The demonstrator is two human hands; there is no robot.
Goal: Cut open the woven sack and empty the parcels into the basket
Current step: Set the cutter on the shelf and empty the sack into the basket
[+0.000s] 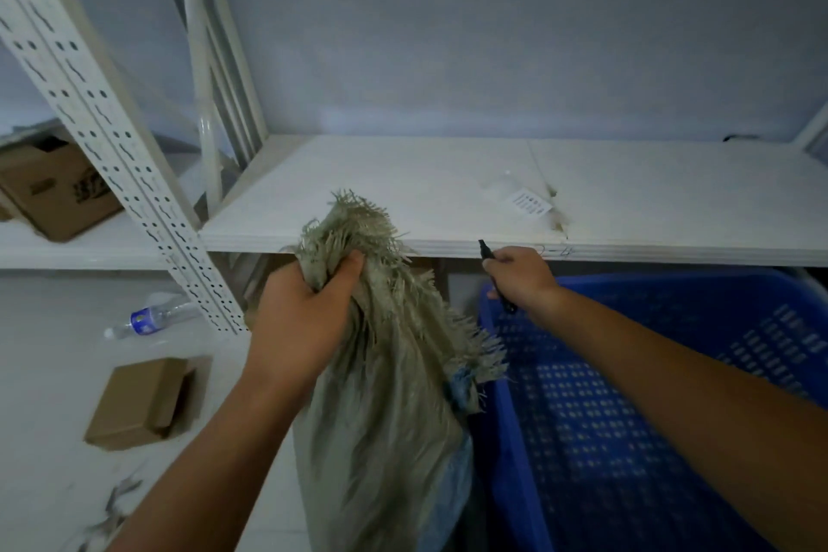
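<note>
A grey-green woven sack (pixel 385 417) stands upright in the middle, its frayed top bunched together. My left hand (pixel 300 318) grips that bunched neck just below the fringe. My right hand (pixel 519 278) holds a slim black cutter (pixel 495 276), blade end pointing up toward the shelf edge, a short way right of the sack top. The blue perforated plastic basket (pixel 627 439) sits right of the sack, and its inside shows no parcels. A bit of blue shows through a gap in the sack's side. The sack's contents are hidden.
A white shelf board (pixel 448 202) runs across just behind my hands, with a small label and plastic bag (pixel 528 199) on it. A perforated white upright (pixel 112 139) stands at left. On the floor lie a water bottle (pixel 148 318) and a small cardboard box (pixel 143 403). Another carton (pixel 53 188) sits far left.
</note>
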